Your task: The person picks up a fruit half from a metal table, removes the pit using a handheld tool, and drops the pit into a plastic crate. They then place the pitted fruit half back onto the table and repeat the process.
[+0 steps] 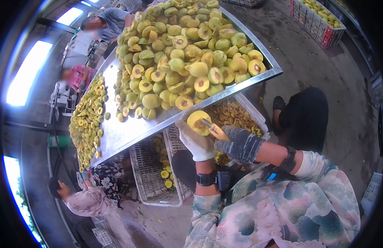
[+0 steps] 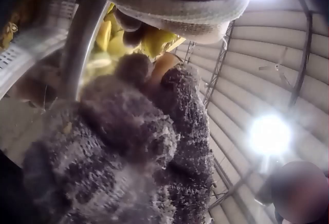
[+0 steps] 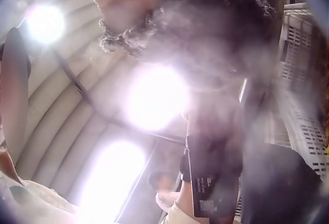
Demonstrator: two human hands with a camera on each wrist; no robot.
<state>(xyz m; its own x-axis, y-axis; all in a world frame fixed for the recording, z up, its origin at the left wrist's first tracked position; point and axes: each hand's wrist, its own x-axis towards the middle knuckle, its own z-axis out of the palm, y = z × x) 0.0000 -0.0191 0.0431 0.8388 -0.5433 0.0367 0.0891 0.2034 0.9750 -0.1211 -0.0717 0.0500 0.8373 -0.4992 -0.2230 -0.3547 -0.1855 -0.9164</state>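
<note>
A cut yellow fruit half (image 1: 198, 122) is gripped in the left hand (image 1: 196, 138), which wears a white glove, just off the metal table's near edge. The right hand (image 1: 240, 144), in a dark grey knitted glove, grips the wooden handle of a small tool (image 1: 216, 131); the tool's metal tip meets the fruit's cut face. In the left wrist view the grey glove (image 2: 128, 136) fills the middle, fingers curled round the orange-brown handle (image 2: 163, 66). The right wrist view shows the grey glove (image 3: 205, 34) blurred, its fingertips hidden.
A metal table (image 1: 124, 142) bears piles of halved fruit. Below it stand a crate of small brown pieces (image 1: 237, 113) and white crates (image 1: 152, 182) with some fruit. A red-and-white crate (image 1: 329, 36) of fruit stands at upper right. Several people are at the left.
</note>
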